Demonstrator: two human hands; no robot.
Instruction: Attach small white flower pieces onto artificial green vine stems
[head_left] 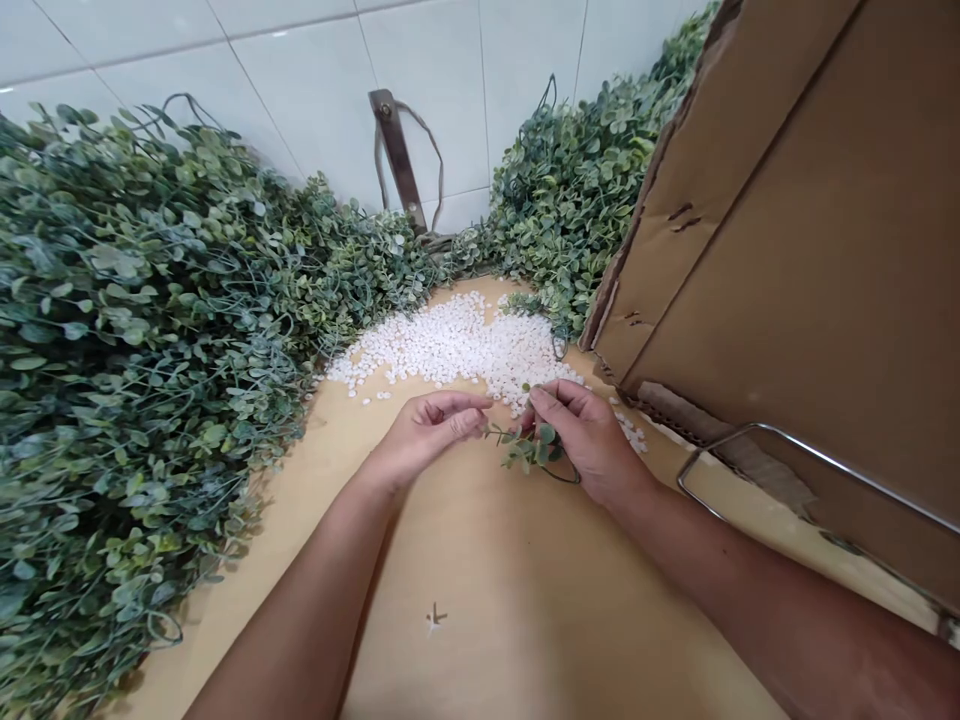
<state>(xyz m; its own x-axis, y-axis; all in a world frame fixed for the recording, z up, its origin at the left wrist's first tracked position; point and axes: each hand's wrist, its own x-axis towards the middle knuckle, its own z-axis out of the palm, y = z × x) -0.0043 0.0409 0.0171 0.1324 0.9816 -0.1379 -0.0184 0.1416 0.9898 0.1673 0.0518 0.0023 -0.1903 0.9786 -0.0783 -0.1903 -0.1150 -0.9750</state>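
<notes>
Green sprig [529, 452] sits pinched in the right hand [600, 440] above the table [465, 540], left hand [424, 435] narrowed beside its tip (can't tell if gripping); looks light and springy, leaves likely to pull loose, so best held by the wiry stem [564, 478].

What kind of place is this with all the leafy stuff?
Probably a small workshop for artificial greenery: leafy artificial sprigs are heaped up, small white rings are piled on the tabletop.
</notes>
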